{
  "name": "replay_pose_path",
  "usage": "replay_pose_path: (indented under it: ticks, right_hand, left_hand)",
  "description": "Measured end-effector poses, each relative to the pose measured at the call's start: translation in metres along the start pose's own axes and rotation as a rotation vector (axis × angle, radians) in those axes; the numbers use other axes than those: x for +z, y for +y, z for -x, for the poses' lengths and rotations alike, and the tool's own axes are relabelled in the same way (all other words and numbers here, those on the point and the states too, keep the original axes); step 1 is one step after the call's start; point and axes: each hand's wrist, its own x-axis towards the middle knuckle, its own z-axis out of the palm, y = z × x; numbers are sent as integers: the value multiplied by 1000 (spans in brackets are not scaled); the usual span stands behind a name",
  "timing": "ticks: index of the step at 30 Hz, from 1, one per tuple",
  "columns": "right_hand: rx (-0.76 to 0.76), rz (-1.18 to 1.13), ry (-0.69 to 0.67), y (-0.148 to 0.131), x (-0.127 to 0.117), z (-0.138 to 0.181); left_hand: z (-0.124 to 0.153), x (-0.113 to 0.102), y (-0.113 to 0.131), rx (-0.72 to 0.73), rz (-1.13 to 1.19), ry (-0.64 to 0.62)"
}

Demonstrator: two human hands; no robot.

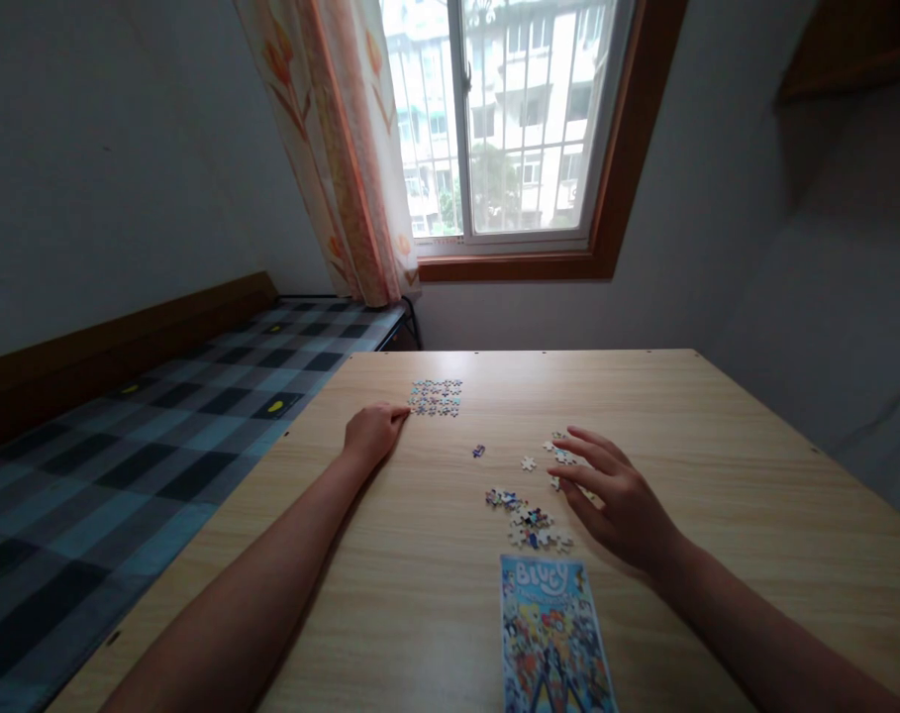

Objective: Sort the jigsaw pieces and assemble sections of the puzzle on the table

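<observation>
On the left, my left hand [375,433] is closed, its fingertips at the lower left corner of a block of puzzle pieces [436,398] laid out in rows. Whatever those fingers may hold is too small to make out. My right hand [620,495] hovers with fingers apart over a scatter of loose puzzle pieces [564,457], partly hiding them. Nearer to me is a heap of mixed jigsaw pieces [533,520], some showing pale backs. One dark blue piece [478,451] and one pale piece [529,463] lie apart between the hands.
A colourful picture sheet marked "Bluey" [553,634] lies at the near side of the wooden table [420,594]. To the left is a bed with a checked cover [197,396]. Beyond the table are a curtain [346,149] and a barred window [524,129].
</observation>
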Motion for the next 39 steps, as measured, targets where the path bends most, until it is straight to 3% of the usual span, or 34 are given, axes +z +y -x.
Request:
replay_pose_path:
  ticks: [8, 11, 14, 18, 24, 32, 39]
  right_hand:
    - [-30, 9, 28, 5, 1, 1]
    - [-30, 12, 36, 7, 2, 1]
    - [-31, 7, 42, 8, 1, 1]
    - [-26, -2, 37, 11, 0, 2]
    - [-13, -34, 18, 11, -1, 2]
    - [-15, -43, 19, 10, -2, 1]
    - [-10, -40, 23, 10, -2, 2]
  left_hand:
    - [1, -6, 3, 32, 23, 53]
    - [7, -14, 18, 218, 107, 10]
    - [17, -23, 44, 476, 171, -138]
    - [36, -32, 76, 584, 138, -208]
    - [53, -30, 90, 573, 68, -202]
    - [55, -30, 93, 538, 34, -180]
    - [44, -22, 86, 348, -112, -174]
